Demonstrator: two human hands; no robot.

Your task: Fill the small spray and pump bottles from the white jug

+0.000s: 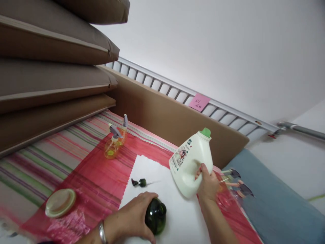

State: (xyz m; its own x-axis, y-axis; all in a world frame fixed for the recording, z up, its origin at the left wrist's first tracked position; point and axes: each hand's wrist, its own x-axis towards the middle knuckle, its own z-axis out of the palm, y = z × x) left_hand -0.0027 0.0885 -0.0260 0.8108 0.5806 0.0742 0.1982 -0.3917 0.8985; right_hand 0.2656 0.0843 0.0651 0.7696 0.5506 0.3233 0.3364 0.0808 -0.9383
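My left hand (141,214) is wrapped round a dark green bottle (156,218) whose neck has no pump on it. Fingers of my right hand (207,183) pass through the handle of a cream detergent jug (191,162), which is tilted over the white sheet (149,166). The jug has a green spout (206,132) and a flowered label; no liquid is seen leaving it. A dark pump head (139,182) with a thin tube lies on the sheet beyond the green bottle.
Two yellow spray bottles (111,147) stand at the back left. A round lid (61,202) and crumpled pink plastic (68,225) lie at the left. More spray bottles (235,188) are at the right edge. Cushions (56,78) are stacked at the left; a brown board (162,110) rises behind.
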